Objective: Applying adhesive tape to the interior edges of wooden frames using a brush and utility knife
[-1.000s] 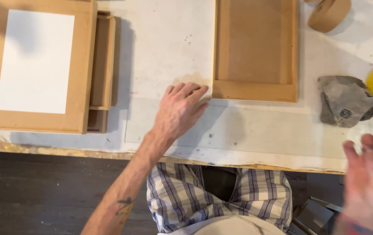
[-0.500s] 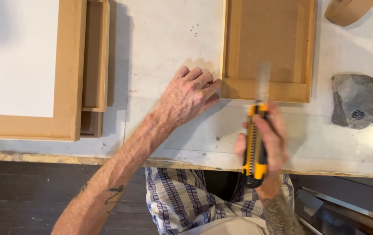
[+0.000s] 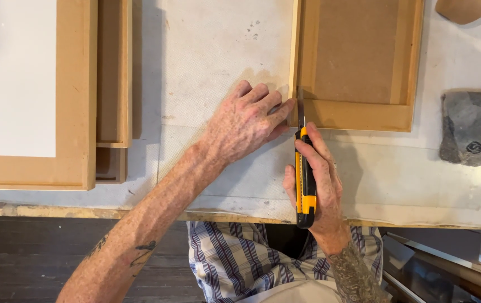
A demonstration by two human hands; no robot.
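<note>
Head view: knife (image 3: 306, 179) within right fingers (image 3: 314, 150).

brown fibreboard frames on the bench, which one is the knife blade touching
The brown fibreboard frame with the recessed brown panel, at upper right. The yellow and black utility knife meets its left edge; the white-panelled frame lies far left.

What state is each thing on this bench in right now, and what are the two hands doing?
Left hand: flat on the bench, fingertips against the frame's corner.
Right hand: closed around the utility knife.
Utility knife: blade out, tip at the frame's left edge.
Wooden frame: lying flat, back up.
Grey stone: resting, untouched.
Large frame with white panel: lying flat on other frames.
</note>
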